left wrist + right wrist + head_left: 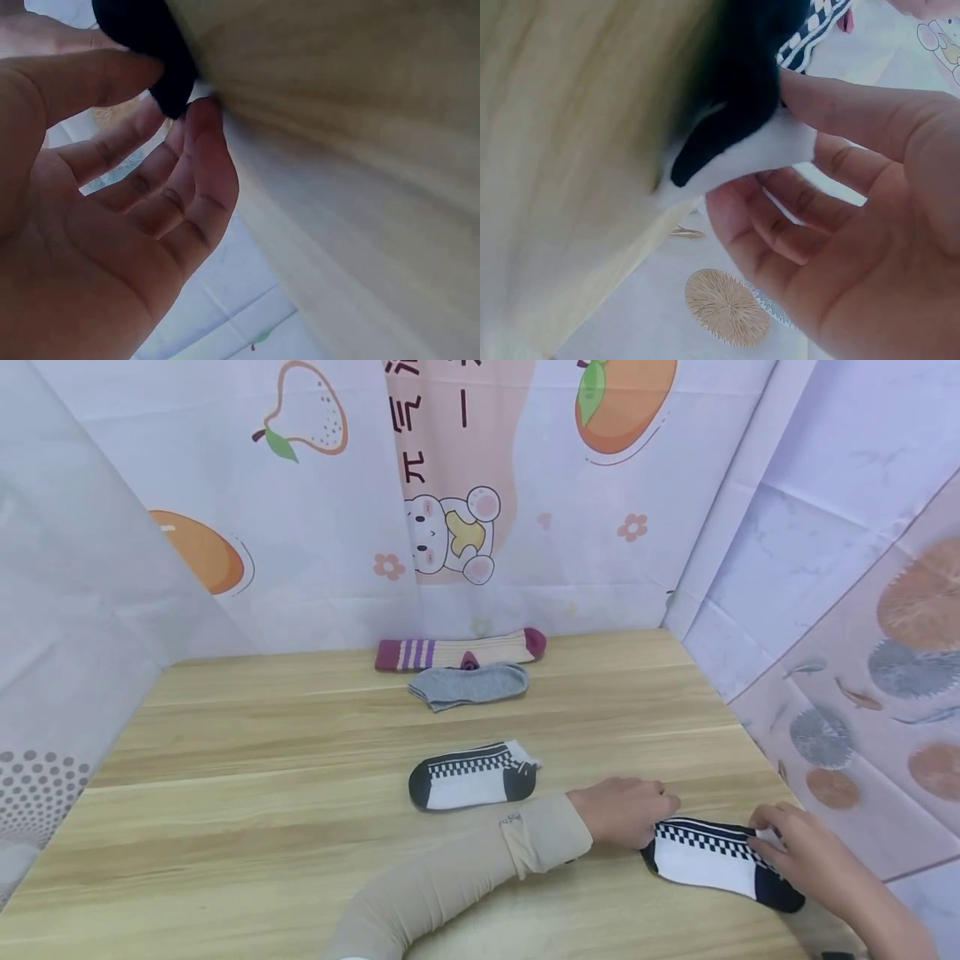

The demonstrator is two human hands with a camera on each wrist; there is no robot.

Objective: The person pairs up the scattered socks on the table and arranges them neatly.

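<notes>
A white ankle sock (697, 864) with black toe, black heel and a checkered band lies at the table's right side, under both hands. At its left end, my left hand (626, 810) pinches the black toe (154, 56) between thumb and fingers. My right hand (813, 856) holds the opening at the other end; the right wrist view shows its thumb and fingers on either side of the white cuff (750, 154). A matching checkered sock (472, 781) lies flat left of my left hand, beyond the beige sleeve (450, 877).
Farther back on the wooden table (247, 760) lies a grey ankle sock (472, 685). Just behind it is a cream sock (480, 652) with maroon ends and purple stripes. A printed curtain (315, 527) stands along the back edge, with another patterned sheet (825, 635) on the right.
</notes>
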